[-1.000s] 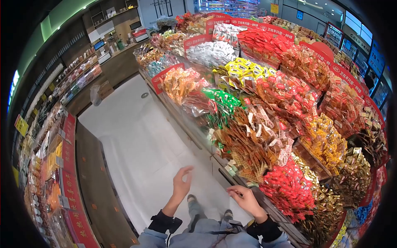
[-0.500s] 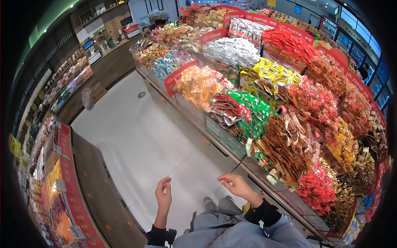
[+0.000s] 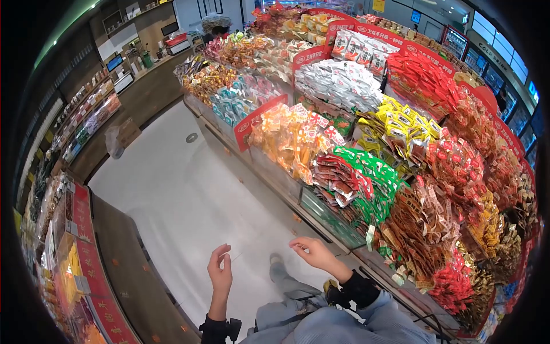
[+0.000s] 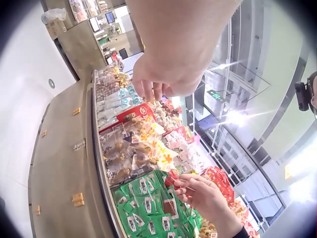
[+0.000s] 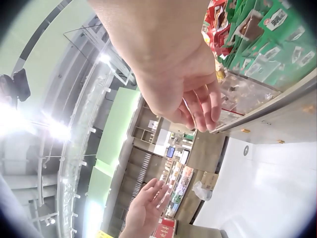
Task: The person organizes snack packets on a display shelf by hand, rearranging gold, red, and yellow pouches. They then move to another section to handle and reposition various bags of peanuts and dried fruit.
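Both hands are empty in the head view, held up over the aisle with fingers loosely bent. My left hand [image 3: 219, 270] is over the white floor. Closer to the display counter, my right hand [image 3: 314, 254] is raised with its fingers toward the left one. On the counter beyond the right hand lie green snack packets [image 3: 375, 180], dark red packets [image 3: 338, 176] and orange-and-white packets [image 3: 286, 135]. The left wrist view shows the left hand [image 4: 171, 72] overlapping the counter's far part. In the right wrist view, the right hand [image 5: 185, 91] hangs with fingers slightly curled.
The long counter [image 3: 269, 183] runs along the right, heaped with yellow packets [image 3: 401, 126], silver packets [image 3: 338, 83] and brown packets [image 3: 424, 223]. A second display with a red border [image 3: 103, 292] lines the left. A cardboard box [image 3: 129, 132] and plastic bag [image 3: 113, 142] sit on the floor ahead.
The view has moved forward along the aisle and the counter's packets appear larger and shifted. The left hand now appears further left; the right has risen slightly. Both stay empty.
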{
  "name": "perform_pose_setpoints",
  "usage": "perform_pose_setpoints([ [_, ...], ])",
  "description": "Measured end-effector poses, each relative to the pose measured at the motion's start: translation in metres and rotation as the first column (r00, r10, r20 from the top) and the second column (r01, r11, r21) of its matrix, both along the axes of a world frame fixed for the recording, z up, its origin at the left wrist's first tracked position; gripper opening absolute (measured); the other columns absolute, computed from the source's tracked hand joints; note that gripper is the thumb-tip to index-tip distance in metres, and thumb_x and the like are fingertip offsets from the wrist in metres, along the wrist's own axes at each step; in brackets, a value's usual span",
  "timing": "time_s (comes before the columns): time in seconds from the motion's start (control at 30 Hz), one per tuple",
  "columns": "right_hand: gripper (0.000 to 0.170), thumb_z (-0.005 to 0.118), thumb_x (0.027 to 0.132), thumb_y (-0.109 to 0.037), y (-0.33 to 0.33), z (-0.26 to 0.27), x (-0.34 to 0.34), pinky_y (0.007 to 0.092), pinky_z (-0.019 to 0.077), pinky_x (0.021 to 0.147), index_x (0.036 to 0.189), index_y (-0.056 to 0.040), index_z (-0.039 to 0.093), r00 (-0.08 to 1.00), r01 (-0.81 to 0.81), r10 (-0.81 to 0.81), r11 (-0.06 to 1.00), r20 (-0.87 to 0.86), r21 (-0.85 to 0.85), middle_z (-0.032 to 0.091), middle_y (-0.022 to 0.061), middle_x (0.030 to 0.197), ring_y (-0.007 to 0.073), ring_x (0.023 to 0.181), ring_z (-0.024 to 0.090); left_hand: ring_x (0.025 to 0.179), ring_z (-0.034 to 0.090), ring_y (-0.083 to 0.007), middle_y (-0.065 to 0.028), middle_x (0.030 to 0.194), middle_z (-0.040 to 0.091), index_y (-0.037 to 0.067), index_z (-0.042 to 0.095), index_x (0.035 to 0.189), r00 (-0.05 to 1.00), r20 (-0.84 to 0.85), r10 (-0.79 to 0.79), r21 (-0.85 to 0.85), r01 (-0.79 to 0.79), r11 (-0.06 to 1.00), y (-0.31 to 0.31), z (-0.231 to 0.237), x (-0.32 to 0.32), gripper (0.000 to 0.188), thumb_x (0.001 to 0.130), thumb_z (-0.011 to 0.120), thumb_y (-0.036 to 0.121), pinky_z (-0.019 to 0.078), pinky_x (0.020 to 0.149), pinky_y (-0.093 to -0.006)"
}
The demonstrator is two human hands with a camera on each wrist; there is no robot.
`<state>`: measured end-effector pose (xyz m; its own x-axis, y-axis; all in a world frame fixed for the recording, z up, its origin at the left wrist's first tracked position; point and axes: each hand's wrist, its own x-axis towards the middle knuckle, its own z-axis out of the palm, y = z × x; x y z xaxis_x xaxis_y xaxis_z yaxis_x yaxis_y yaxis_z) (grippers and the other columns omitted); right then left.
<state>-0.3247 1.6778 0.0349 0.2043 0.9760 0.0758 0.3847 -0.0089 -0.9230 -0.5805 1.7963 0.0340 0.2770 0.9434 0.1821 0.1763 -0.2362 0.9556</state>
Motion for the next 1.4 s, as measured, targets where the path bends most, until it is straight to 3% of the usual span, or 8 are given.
perform_pose_setpoints([
  [0.3,0.016,0.057,0.083,-0.007,0.126,0.038,0.050,0.0361,0.0503,0.073,0.098,-0.0047,0.061,0.966,0.179,-0.191,0.980,0.172,0.083,0.061,0.0118,0.096,0.0289,0.088,0.062,0.102,0.060,-0.0204,-0.0116,0.105,0.063,-0.001,0.058,0.107,0.987,-0.077,-0.143,0.058,0.148,0.987,0.125,0.022,0.045,0.022,0.087,0.049,0.000,0.0471,0.086,-0.0315],
  [0.43,0.021,0.061,0.076,-0.006,0.151,0.049,0.084,0.0401,0.0487,0.074,0.097,-0.0069,0.056,0.678,0.440,-0.566,0.824,0.469,0.359,0.055,0.0076,0.100,0.0283,0.095,0.055,0.101,0.060,-0.0199,-0.0113,0.104,0.063,-0.001,0.058,0.107,0.984,-0.069,-0.165,0.026,0.167,0.986,0.158,0.016,0.055,0.022,0.086,0.050,0.000,0.0477,0.085,-0.0306],
  [0.53,0.023,0.063,0.074,-0.008,0.158,0.033,0.106,0.0399,0.0477,0.076,0.096,-0.0072,0.056,0.565,0.569,-0.569,0.793,0.597,0.217,0.056,0.0078,0.097,0.0292,0.092,0.055,0.100,0.060,-0.0196,-0.0112,0.104,0.063,-0.001,0.058,0.107,0.978,-0.057,-0.200,0.001,0.201,0.980,0.182,0.007,0.065,0.022,0.086,0.051,-0.001,0.0481,0.084,-0.0301],
  [0.67,0.016,0.066,0.072,-0.012,0.166,0.001,0.122,0.0377,0.0477,0.071,0.086,-0.0074,0.059,0.550,0.566,-0.487,0.815,0.679,0.125,0.059,0.0072,0.083,0.0276,0.086,0.056,0.101,0.060,-0.0187,-0.0109,0.104,0.063,-0.001,0.058,0.109,0.961,-0.049,-0.274,-0.012,0.273,0.962,0.211,0.006,0.080,0.023,0.087,0.050,0.000,0.0476,0.085,-0.0302],
  [0.93,0.008,0.064,0.065,-0.005,0.200,0.000,0.116,0.0392,0.0453,0.061,0.072,-0.0057,0.061,0.438,0.569,-0.595,0.764,0.674,0.305,0.057,0.0077,0.069,0.0269,0.070,0.056,0.102,0.060,-0.0188,-0.0106,0.105,0.062,0.000,0.057,0.110,0.901,-0.046,-0.432,-0.008,0.432,0.902,0.274,0.005,0.117,0.024,0.088,0.050,0.001,0.0472,0.086,-0.0303],
  [1.13,0.012,0.067,0.066,-0.011,0.206,0.016,0.103,0.0385,0.0468,0.067,0.077,-0.0071,0.064,0.392,0.723,-0.577,0.675,0.717,0.148,0.059,0.0055,0.075,0.0255,0.078,0.056,0.103,0.060,-0.0192,-0.0108,0.105,0.063,0.000,0.057,0.111,0.821,-0.089,-0.564,0.022,0.567,0.823,0.328,0.015,0.127,0.024,0.088,0.049,0.001,0.0474,0.086,-0.0304],
  [1.27,0.028,0.076,0.065,-0.011,0.224,0.066,0.086,0.0377,0.0454,0.065,0.087,-0.0059,0.060,0.317,0.680,-0.718,0.627,0.620,0.379,0.058,0.0091,0.083,0.0277,0.077,0.055,0.100,0.061,-0.0197,-0.0111,0.104,0.063,0.000,0.058,0.111,0.796,-0.084,-0.599,0.030,0.603,0.797,0.374,0.013,0.124,0.024,0.088,0.051,0.002,0.0479,0.085,-0.0298],
  [1.4,0.024,0.072,0.069,-0.005,0.262,0.084,0.063,0.0362,0.0465,0.070,0.089,-0.0044,0.059,0.415,0.683,-0.741,0.637,0.528,0.358,0.059,0.0109,0.085,0.0291,0.081,0.057,0.098,0.061,-0.0199,-0.0114,0.104,0.063,0.000,0.058,0.110,0.779,-0.064,-0.623,0.010,0.625,0.781,0.414,0.009,0.119,0.023,0.087,0.051,0.003,0.0479,0.084,-0.0298],
])
